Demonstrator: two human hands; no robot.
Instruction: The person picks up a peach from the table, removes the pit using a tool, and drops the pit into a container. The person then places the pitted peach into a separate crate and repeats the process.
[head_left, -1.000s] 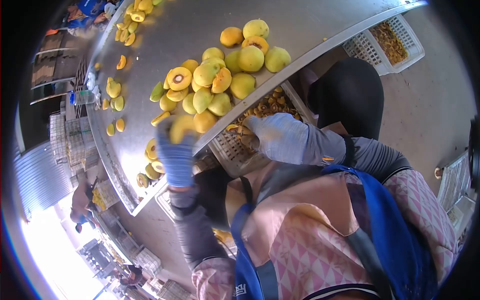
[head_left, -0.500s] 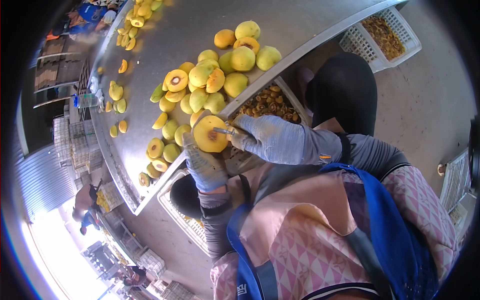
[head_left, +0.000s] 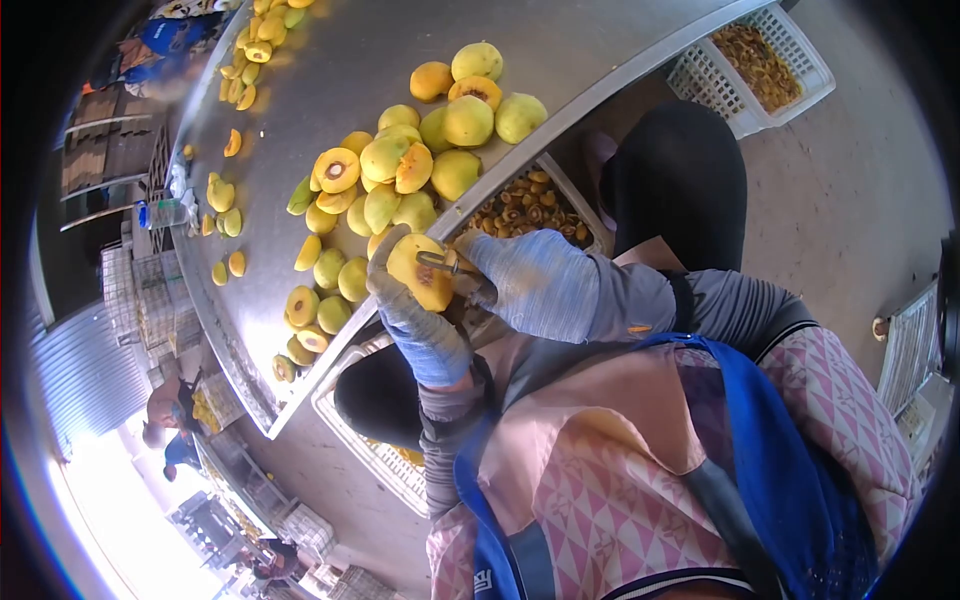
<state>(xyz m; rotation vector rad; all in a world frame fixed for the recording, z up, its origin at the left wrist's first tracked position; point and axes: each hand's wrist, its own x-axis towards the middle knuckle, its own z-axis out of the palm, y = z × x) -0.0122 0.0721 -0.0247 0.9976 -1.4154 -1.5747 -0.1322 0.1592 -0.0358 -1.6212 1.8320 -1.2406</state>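
Observation:
My left hand (head_left: 418, 325), in a grey-blue glove, is closed around a halved yellow peach (head_left: 420, 285), cut face turned up toward me. Gloved as well, my right hand (head_left: 535, 280) grips a small pitting knife (head_left: 436, 262) with a curved metal end. That metal end lies against the peach's cut face near its centre. Just beyond my hands, a pile of whole and halved yellow peaches (head_left: 383, 160) rests on the metal table (head_left: 330, 60). Some halves there still show their pits. Below the table edge, a crate of brown pits (head_left: 530, 208) sits close to my right hand.
A white crate with brown scraps (head_left: 755, 65) stands on the floor at upper right. Another white crate (head_left: 385, 470) is under the table corner, by my left arm. More peach pieces (head_left: 258, 45) lie along the table's far side. People (head_left: 175, 420) are in the background.
The peach half has tilted in my left hand, and the knife's curved end has turned on its cut face. My view has shifted slightly, moving the table and pile a little leftward.

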